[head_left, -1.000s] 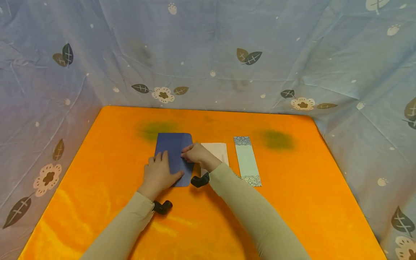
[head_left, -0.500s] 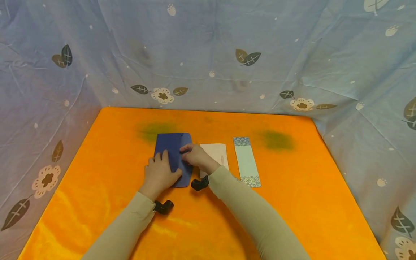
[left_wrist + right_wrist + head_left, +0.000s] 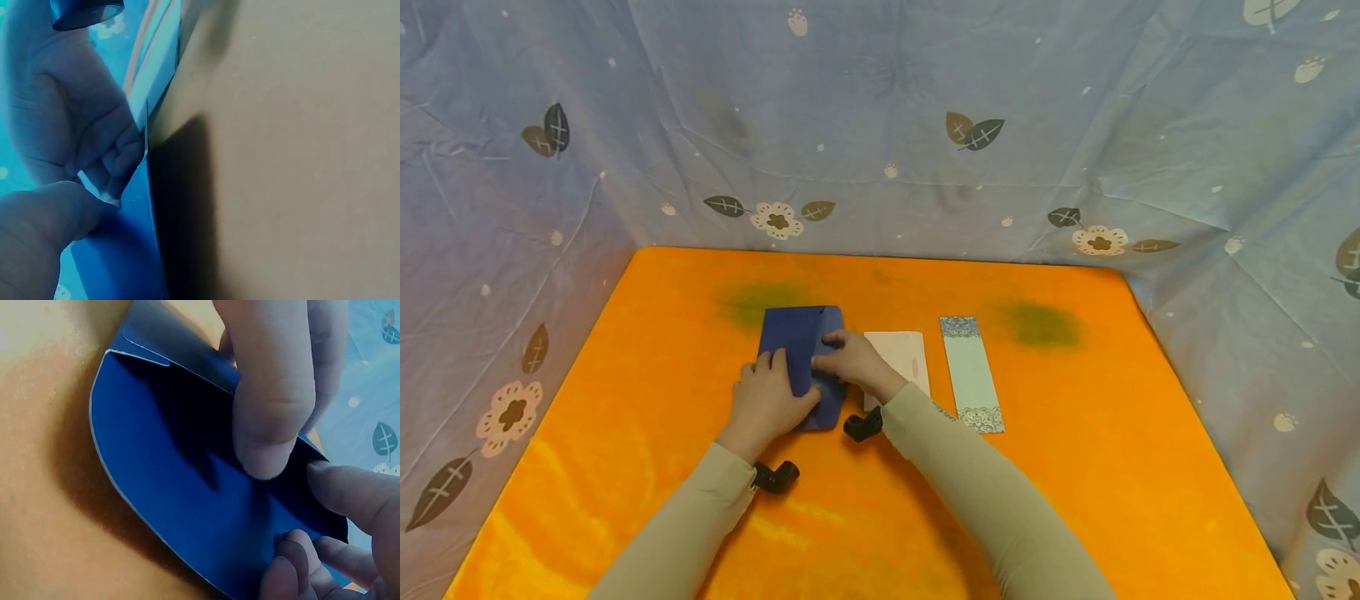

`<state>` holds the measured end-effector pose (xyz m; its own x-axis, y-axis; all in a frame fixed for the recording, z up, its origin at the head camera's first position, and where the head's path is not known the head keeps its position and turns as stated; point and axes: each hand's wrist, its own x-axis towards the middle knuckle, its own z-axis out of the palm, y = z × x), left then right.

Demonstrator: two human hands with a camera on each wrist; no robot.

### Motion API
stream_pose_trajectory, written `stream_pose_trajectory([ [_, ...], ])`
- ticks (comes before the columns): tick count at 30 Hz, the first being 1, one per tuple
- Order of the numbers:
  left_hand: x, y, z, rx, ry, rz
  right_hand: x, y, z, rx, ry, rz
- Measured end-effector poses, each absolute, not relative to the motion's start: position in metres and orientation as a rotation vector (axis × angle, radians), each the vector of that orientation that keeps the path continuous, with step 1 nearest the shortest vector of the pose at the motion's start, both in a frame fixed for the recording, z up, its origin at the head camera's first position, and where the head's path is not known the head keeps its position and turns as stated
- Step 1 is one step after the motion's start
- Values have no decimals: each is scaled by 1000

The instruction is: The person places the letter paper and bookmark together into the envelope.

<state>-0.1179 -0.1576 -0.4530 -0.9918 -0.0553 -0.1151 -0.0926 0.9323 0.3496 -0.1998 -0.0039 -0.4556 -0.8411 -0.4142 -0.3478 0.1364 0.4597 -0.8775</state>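
Fingers of the left hand [image 3: 767, 408] are spread wide over a blue envelope [image 3: 793, 325], and its flap side is touched by the left thumb. Fingers of the right hand [image 3: 857, 362] are curled at that same side, the thumb being set apart from the forefinger; whether paper is pinched between them cannot be told. The flap [image 3: 150, 469] is seen folded out, its rounded edge raised over the table. To the right, a whitish paper [image 3: 891, 343] is partly covered by the right hand; farther right, a pale green strip [image 3: 972, 371] with patterned ends is laid, its lower edge just beside the sleeve [image 3: 947, 442]. All are borne by an orange cloth [image 3: 865, 287], backed by a floral curtain [image 3: 880, 100].
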Motion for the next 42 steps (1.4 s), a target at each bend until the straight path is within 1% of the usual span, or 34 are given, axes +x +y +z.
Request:
stream_pose_trajectory([
  [11, -123, -164, -450, -45, 2954, 584, -202, 2, -454, -264, 2199, -1337],
  [18, -122, -163, -450, -74, 2938, 579, -199, 13, -450, -312, 2188, -1349],
  [26, -120, -163, -447, -91, 2940, 589, -209, 58, -442, -284, 2381, -1298],
  [33, -117, -161, -451, -78, 2971, 554, -222, 102, -443, -216, 2620, -1051],
  [37, -116, -159, -455, -60, 2998, 473, -226, 116, -447, -266, 2684, -923],
  [42, -113, -154, -457, -40, 3005, 450, -228, 123, -451, -322, 2695, -874],
])
